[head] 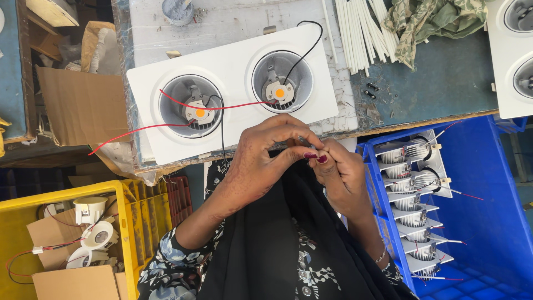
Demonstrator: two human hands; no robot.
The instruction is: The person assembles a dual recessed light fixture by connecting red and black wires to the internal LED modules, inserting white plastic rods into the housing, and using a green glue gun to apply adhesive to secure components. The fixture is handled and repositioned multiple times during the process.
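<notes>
A white twin downlight housing (233,119) lies on the bench edge. Each of its two round recesses holds an LED module (200,111) with an orange centre. A red wire (139,131) and a black wire (222,130) trail from the recesses. Just below the housing, my left hand (258,164) and my right hand (341,175) meet fingertip to fingertip. They pinch something small that the fingers mostly hide. The black wire runs down to the edge of my left hand. Whether it is the thing pinched I cannot tell.
A blue crate (488,222) at right holds a row of several lamp units with finned heat sinks (413,211). A yellow crate (133,233) at left holds small white lamps and cardboard. White tubes (361,28), a camouflage cloth (433,16) and another white housing (513,61) lie at the back.
</notes>
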